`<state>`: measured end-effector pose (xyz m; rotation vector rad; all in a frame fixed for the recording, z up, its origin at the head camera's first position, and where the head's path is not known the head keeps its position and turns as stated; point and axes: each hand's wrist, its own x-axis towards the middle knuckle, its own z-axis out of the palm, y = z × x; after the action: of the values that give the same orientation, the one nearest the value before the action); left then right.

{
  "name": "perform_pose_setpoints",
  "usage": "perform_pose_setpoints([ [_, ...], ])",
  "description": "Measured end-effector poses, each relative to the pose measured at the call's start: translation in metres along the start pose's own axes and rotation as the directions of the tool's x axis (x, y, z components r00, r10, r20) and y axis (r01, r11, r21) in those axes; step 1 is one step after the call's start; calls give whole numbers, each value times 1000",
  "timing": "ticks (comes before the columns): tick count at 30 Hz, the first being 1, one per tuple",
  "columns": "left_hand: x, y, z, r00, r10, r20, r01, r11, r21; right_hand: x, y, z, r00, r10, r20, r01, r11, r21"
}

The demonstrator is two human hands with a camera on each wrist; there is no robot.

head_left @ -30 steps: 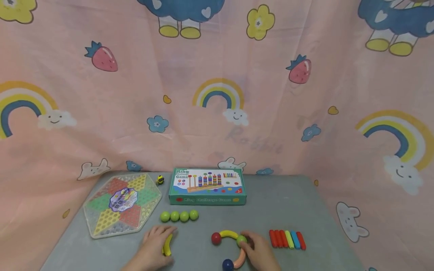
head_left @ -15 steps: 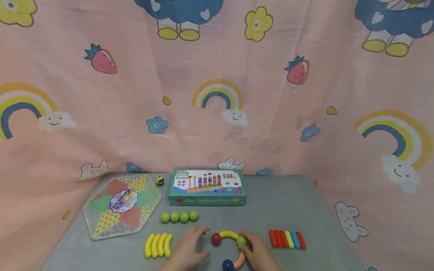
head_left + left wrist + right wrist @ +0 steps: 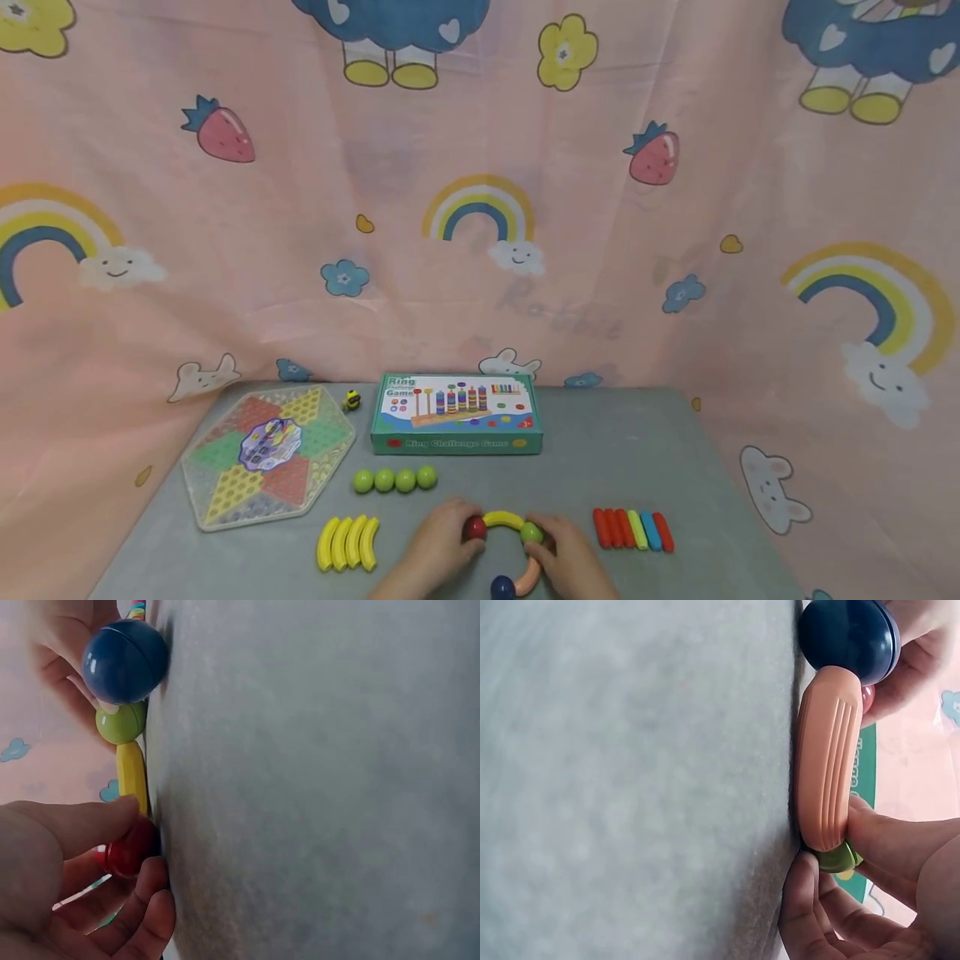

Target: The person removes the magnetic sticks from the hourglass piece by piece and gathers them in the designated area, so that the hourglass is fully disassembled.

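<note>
The chain of balls and curved sticks lies on the grey table [image 3: 600, 433] at its near edge, between the person's two hands. We record its make-up as a red ball [image 3: 474, 528], a yellow curved stick [image 3: 504, 520], a green ball [image 3: 531, 532], a peach curved stick [image 3: 530, 575] and a blue ball [image 3: 502, 588], joined end to end in an arc.

The left hand [image 3: 431, 558] has thumb and fingers curled round the red ball; the left wrist view confirms the pinch. The right hand [image 3: 573, 562] holds the green ball between curled fingertips, with the peach stick butting against it in the right wrist view.

Risks, in our judgement: the joints look like simple end contacts, so any twist or pull by either hand could part the yellow stick from a ball. The blue ball is held by neither hand and sits close to the table's front edge; a nudge through the peach stick could roll it off. We cannot tell how firmly the pieces connect.

Beside the left hand lie four yellow curved sticks [image 3: 348, 543], and beyond them a row of four green balls [image 3: 395, 479], loose and liable to roll if knocked. To the right lies a row of straight sticks [image 3: 633, 530] in red, yellow-green and blue.

Further back stands a box [image 3: 456, 413] printed "Ring Challenge Game". The hexagonal game board [image 3: 266, 454] carries a centre label too small to read. The backdrop cloth [image 3: 480, 208] shows a faint word we cannot make out.
</note>
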<state>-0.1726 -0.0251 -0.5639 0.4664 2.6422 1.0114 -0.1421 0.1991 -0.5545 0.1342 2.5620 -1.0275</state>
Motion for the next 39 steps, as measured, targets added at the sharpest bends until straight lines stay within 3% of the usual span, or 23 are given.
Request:
perform_pose_setpoints([
  [11,-5,3,-3,1000,30,0,-30,999,10,-1,1,-1,1000,-11,7,12,1000,-10],
  [15,-5,2,-5,1000,27,-4,-27,999,-33,-2,1,-3,1000,-27,11,27,1000,-3],
  [20,-4,3,-16,997,23,-75,-28,997,-69,-1,2,-2,999,-49,16,49,999,4],
  [24,7,3,-27,979,22,-205,-27,999,-23,-1,2,-2,999,-51,20,51,999,1],
  [29,28,-5,-39,934,18,-357,8,997,71,-2,0,-3,999,-48,12,48,999,8],
  [32,37,-11,-42,927,24,-373,21,993,116,-2,-1,-5,999,-38,9,38,999,11],
  [39,42,-24,-42,941,86,-327,-11,975,224,-2,1,-4,998,-58,19,58,998,24],
])
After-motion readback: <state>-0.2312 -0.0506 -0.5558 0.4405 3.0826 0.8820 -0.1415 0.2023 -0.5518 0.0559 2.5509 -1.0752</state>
